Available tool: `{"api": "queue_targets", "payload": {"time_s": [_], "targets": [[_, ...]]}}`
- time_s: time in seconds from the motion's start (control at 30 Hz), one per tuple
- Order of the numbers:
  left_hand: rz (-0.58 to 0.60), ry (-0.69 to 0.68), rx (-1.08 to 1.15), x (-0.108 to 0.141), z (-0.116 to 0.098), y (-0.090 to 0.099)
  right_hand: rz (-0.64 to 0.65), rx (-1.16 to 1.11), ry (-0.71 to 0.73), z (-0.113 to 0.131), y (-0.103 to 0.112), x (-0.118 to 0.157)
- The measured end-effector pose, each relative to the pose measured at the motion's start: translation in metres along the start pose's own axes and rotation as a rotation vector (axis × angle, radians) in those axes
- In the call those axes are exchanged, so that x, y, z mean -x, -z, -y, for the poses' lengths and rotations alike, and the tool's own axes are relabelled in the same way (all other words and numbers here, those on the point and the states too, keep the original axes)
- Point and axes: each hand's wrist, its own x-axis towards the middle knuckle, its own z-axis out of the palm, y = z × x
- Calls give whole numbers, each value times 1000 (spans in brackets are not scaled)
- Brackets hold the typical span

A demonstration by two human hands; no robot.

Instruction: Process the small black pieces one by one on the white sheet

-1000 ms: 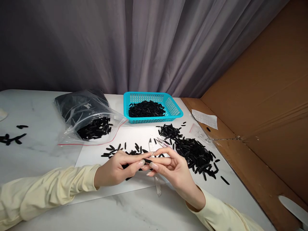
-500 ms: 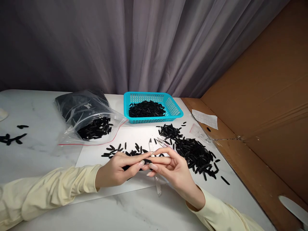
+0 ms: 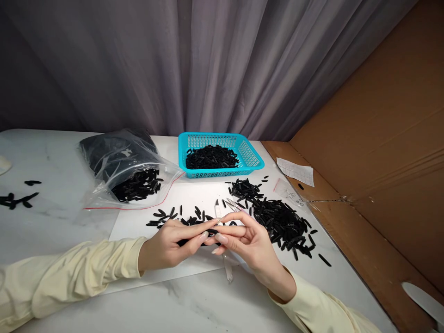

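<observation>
Head view: a slender black piece [image 3: 212,232] is pinched between the thumbs and fingers of the left hand [image 3: 167,245] and the right hand [image 3: 255,243], held close together over a white sheet [image 3: 194,194]. A slim knife [image 3: 227,268] is partly hidden by the fingers. Similar pieces are heaped in a pile [image 3: 282,224] beside the right hand; others are contained in a blue basket [image 3: 222,173] and a clear bag [image 3: 100,199].
</observation>
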Motion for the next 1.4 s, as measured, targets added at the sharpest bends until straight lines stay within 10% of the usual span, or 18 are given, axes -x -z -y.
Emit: {"api": "queue_targets", "payload": {"time_s": [0.3, 0.57, 0.87, 1.2, 1.4], "targets": [[31, 0, 13, -1, 5, 1, 2, 45, 10, -2, 0, 2], [-40, -86, 53, -1, 4, -1, -35, 430, 295, -4, -1, 8], [22, -86, 63, 2, 8, -3, -77, 179, 115, -2, -5, 5], [83, 763, 911, -17, 9, 7, -271, 423, 220, 30, 11, -29], [125, 905, 1180, -27, 18, 13, -317, 697, 390, 62, 35, -111]]}}
